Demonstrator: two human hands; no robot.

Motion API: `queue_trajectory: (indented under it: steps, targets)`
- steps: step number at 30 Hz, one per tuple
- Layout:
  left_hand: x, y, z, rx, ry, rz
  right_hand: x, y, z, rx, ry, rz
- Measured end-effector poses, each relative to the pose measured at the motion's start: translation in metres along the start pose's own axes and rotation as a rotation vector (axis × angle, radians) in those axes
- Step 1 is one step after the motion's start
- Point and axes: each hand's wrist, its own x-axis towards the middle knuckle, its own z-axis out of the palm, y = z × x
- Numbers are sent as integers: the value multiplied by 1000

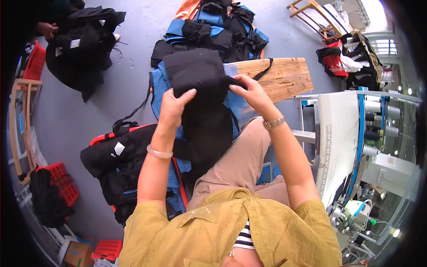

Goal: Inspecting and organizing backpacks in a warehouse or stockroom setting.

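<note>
A length of black fabric (pixel 206 116) hangs between my hands, its far end folded over beside a wooden bench (pixel 283 75). Near its left edge, my left hand (pixel 175 103) grips the cloth, thumb on top. My right hand (pixel 248 90) pinches a narrow black strip at the right side. Blue fabric (pixel 160 90) with black edging lies underneath. Another black strap rests over the bench top. Left of my legs, black garments (pixel 123 157) with a white tag are heaped on a red container, whose rim (pixel 133 128) partly shows.
Beyond the bench, bundled black and blue pieces (pixel 213 36) are piled on the floor. At upper left, another person's hand (pixel 48 30) holds black garments (pixel 83 46). A sewing table (pixel 337 140) stands to the right. Red baskets (pixel 65 183) are at the left.
</note>
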Motion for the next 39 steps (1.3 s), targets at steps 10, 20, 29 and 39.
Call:
queue_trajectory:
  steps: [10, 20, 29, 39]
  targets:
    - [-17, 8, 13, 252, -193, 49, -15, 44, 8, 281, 231, -187]
    - [-129, -15, 12, 1191, -491, 756, -115, 52, 7, 310, -254, -310]
    - [-154, -25, 17, 1087, -351, 727, -157, 5, 15, -49, -119, -200]
    - [-186, -55, 12, 395, -210, 86, -136, 37, -6, 561, -170, 325]
